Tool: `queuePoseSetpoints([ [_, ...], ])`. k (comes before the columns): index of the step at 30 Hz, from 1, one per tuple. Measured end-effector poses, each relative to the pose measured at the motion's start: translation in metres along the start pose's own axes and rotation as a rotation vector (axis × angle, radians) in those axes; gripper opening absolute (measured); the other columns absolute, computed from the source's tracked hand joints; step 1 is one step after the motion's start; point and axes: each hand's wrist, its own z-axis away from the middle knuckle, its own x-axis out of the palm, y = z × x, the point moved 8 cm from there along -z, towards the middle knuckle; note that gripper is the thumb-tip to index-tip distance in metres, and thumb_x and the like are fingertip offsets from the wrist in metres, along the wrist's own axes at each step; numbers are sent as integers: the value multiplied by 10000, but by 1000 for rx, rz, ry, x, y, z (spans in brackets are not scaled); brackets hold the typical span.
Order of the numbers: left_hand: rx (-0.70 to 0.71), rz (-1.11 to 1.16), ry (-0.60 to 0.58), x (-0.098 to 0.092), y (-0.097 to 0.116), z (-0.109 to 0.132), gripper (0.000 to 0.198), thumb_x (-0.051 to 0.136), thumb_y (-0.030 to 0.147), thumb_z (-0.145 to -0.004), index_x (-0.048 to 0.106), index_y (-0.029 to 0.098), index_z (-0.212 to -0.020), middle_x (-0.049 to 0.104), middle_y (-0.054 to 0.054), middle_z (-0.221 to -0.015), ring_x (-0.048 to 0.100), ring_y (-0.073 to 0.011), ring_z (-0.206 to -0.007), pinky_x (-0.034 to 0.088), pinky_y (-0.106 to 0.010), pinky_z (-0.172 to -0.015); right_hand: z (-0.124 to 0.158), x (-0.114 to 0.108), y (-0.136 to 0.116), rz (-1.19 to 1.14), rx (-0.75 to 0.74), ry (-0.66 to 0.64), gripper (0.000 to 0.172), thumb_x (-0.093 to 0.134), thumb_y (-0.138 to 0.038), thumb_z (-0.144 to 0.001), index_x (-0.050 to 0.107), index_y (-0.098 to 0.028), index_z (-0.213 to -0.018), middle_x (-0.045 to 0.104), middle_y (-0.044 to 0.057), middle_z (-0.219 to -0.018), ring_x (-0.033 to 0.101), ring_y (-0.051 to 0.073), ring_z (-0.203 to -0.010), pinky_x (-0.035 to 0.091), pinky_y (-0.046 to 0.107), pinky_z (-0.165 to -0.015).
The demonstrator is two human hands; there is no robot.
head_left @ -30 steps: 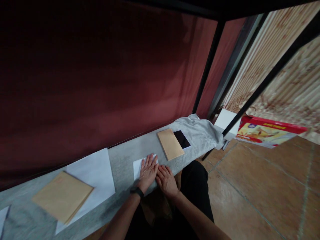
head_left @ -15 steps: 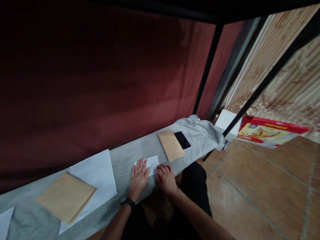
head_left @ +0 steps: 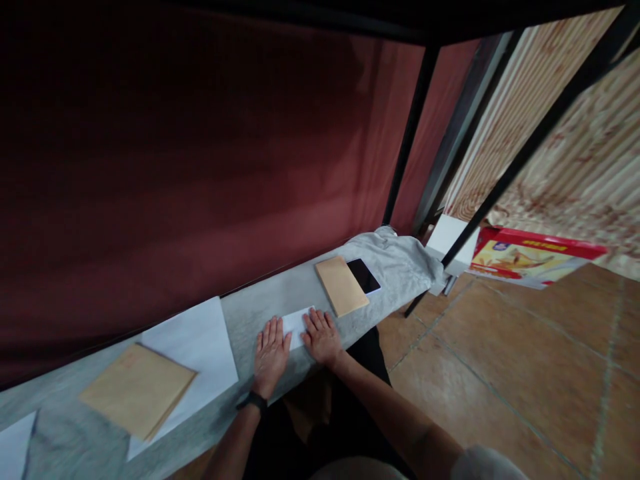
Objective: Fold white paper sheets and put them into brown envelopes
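Observation:
A small piece of white paper, perhaps folded, lies on the grey cloth-covered surface in front of me. My left hand rests flat over its left end, fingers stretched out. Over its right end lies my right hand, palm down with the fingers spread. Only the middle strip of the paper shows between my hands. Just beyond my right hand sits a brown envelope, partly over a dark-screened phone or tablet.
To the left, a stack of brown envelopes lies on large white sheets. Another white paper is at the far left edge. Black metal posts rise at the right. A white box and a red-yellow carton stand beyond the surface's end.
My right hand has moved from the paper's right edge onto its top, with its fingers now stretched out. My left hand has shifted slightly left, still flat.

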Motion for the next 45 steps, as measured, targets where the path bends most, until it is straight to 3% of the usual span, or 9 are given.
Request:
queuePoseSetpoints([
  [5, -36, -15, -44, -8, -3, -8, 558, 319, 361, -1017, 434, 113, -1503, 493, -166, -1529, 431, -303, -1408, 332, -472, -1152, -10, -12, 2, 12, -3, -62, 488, 419, -416, -1047, 503, -189, -1471, 470, 122, -1551, 449, 276, -1398, 285, 461, -1172],
  [9, -55, 35, -136, -18, -6, -31, 474, 396, 337, -999, 522, 144, -1413, 571, -165, -1422, 504, -311, -1285, 391, -449, -1067, -34, -21, 10, 40, 10, -169, 383, 409, -260, -1040, 589, -189, -1369, 596, 122, -1405, 550, 251, -1252, 394, 398, -1071],
  [15, -122, 152, -279, -17, -24, -60, 334, 534, 251, -926, 601, 201, -1250, 614, -112, -1300, 520, -289, -1217, 411, -407, -994, -67, -19, 16, 63, 20, -227, 318, 504, -232, -995, 641, -150, -1270, 633, 146, -1283, 579, 258, -1148, 448, 370, -998],
  [21, -95, 209, -311, -11, -31, -74, 222, 652, 222, -846, 640, 208, -1067, 645, -77, -1172, 551, -241, -1153, 405, -343, -965, -84, -15, 20, 80, 37, -274, 353, 626, -218, -917, 637, -156, -1264, 619, 142, -1299, 570, 253, -1159, 457, 345, -994],
  [26, -43, 257, -313, -15, -29, -80, 126, 687, 175, -797, 642, 201, -912, 668, -51, -1036, 595, -197, -1050, 422, -307, -940, -89, -20, 21, 57, 35, -286, 250, 642, -198, -891, 706, -163, -1130, 670, 130, -1218, 604, 245, -1126, 474, 327, -973],
  [34, -22, 333, -208, -46, -23, -84, 235, 630, 139, -831, 639, 211, -1055, 708, -36, -1003, 658, -184, -922, 498, -321, -866, -92, -58, 6, -37, -27, -203, 204, 566, -199, -971, 689, -217, -1134, 740, 40, -1038, 690, 188, -920, 501, 259, -802],
  [40, 163, 178, 55, -104, -5, -60, 217, 457, 243, -969, 670, 204, -987, 681, -100, -1088, 577, -276, -1108, 448, -423, -1000, -68, -100, -2, -116, -169, -52, 308, 373, -203, -1060, 655, -163, -1177, 690, 83, -1172, 620, 206, -1078, 440, 307, -980],
  [42, 179, 97, 88, -103, 2, -39, 265, 409, 223, -981, 669, 199, -1027, 677, -113, -1134, 577, -284, -1105, 445, -437, -999, -47, -95, -2, -127, -213, -52, 285, 399, -160, -1039, 664, -181, -1141, 689, 66, -1139, 614, 203, -1073, 436, 321, -1006],
  [45, 228, 45, 27, -74, 14, -6, 303, 400, 165, -963, 672, 193, -1094, 667, -123, -1239, 580, -287, -1155, 441, -442, -1017, -12, -70, 0, -139, -289, -95, 239, 459, -135, -1003, 666, -195, -1106, 687, 64, -1148, 609, 201, -1086, 438, 337, -1029],
])
